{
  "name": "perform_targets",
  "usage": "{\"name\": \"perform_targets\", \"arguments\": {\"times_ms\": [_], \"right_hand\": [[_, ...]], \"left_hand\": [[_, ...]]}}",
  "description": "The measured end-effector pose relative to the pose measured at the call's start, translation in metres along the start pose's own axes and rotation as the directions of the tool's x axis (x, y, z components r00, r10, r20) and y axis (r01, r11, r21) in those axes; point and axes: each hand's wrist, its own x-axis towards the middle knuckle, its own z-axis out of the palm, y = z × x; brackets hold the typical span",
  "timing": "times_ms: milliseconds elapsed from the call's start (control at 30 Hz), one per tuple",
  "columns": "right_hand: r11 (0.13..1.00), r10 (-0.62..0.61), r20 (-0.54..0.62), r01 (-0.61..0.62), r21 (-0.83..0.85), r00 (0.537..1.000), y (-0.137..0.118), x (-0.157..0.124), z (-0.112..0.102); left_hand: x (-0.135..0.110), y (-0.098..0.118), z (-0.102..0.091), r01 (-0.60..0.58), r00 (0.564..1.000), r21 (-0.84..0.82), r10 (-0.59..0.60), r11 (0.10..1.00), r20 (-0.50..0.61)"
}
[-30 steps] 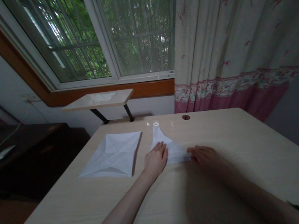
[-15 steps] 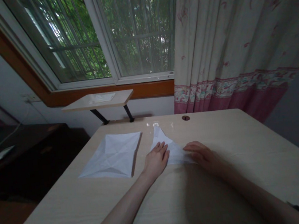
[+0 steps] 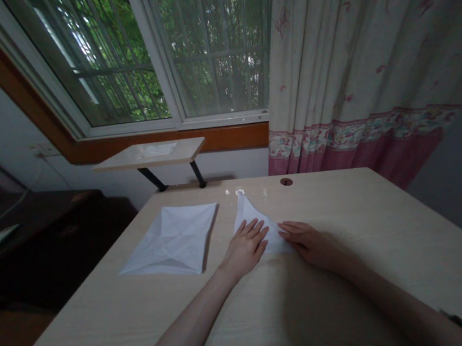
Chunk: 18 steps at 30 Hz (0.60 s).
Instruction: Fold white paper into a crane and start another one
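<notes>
A white paper folded into a triangle (image 3: 248, 213) lies on the pale wooden desk (image 3: 275, 314), its tip pointing away from me. My left hand (image 3: 245, 247) rests flat on its near left part, fingers stretched out. My right hand (image 3: 305, 238) lies flat on its near right part, fingers extended toward the left hand. Both hands press the paper down; its near edge is hidden under them. A second white sheet (image 3: 172, 240), creased and unfolded, lies flat to the left of my left hand.
A small raised shelf (image 3: 150, 155) on black legs stands at the desk's far left corner. A cable hole (image 3: 286, 181) sits near the far edge. A window and a floral curtain (image 3: 361, 65) are behind. A dark cabinet (image 3: 30, 233) stands to the left.
My right hand has slid left across the folded paper toward my left hand. The left hand's fingers have spread and shifted slightly right.
</notes>
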Motion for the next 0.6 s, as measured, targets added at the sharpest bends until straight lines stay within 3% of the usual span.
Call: {"name": "perform_targets", "arguments": {"times_ms": [200, 433, 600], "right_hand": [[1.0, 0.006, 0.085, -0.004, -0.022, 0.996, -0.011, 0.003, -0.011], [1.0, -0.022, 0.089, 0.021, 0.011, 0.996, -0.017, 0.004, -0.017], [0.994, -0.054, 0.026, 0.051, 0.096, 0.998, -0.019, 0.003, -0.018]], "left_hand": [[0.0, -0.002, 0.001, -0.01, 0.999, 0.013, 0.009, 1.0, 0.035], [-0.001, -0.005, 0.001, -0.013, 1.0, 0.007, 0.013, 1.0, 0.0], [0.0, -0.002, -0.004, 0.109, 0.993, 0.039, -0.107, 0.993, -0.043]]}}
